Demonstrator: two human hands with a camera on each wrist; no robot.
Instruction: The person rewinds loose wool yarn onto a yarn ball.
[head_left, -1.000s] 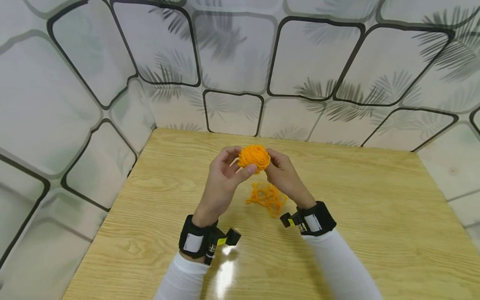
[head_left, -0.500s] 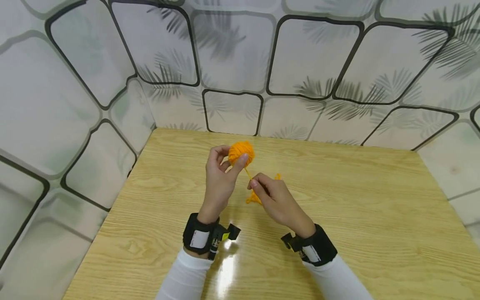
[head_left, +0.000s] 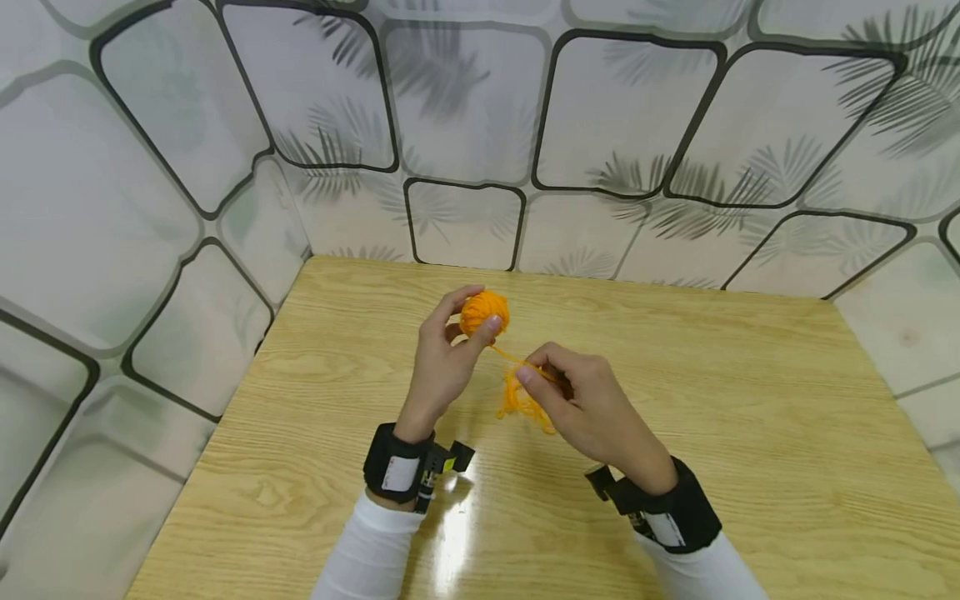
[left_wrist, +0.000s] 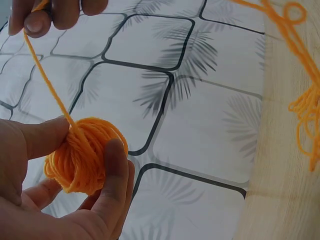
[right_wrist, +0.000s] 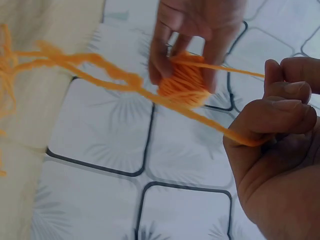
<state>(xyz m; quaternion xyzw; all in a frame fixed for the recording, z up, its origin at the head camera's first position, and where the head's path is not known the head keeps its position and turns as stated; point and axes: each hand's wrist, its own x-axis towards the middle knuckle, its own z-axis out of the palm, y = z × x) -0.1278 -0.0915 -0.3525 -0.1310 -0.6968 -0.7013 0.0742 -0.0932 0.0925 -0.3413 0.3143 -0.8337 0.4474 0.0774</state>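
Observation:
An orange ball of yarn (head_left: 482,312) is held up by my left hand (head_left: 442,358), its thumb and fingertips around the sides; the left wrist view shows the wound ball (left_wrist: 82,160) close up. From the ball a taut strand (left_wrist: 49,82) runs to my right hand (head_left: 592,400), which pinches it between thumb and curled fingers. In the right wrist view the yarn (right_wrist: 200,117) also leaves the lower side of that hand, looping back toward the loose pile. That tangled pile of orange yarn (head_left: 517,404) lies on the table below the hands, partly hidden by my right hand.
The wooden table (head_left: 315,367) spreads out on both sides of the hands. Behind it and to the left stand walls (head_left: 465,100) covered with a line-and-leaf pattern. Each wrist wears a black strap with a small camera.
My right hand has come away from the ball, drawing a strand out toward me and to the right. The left hand has shifted slightly left, still holding the ball.

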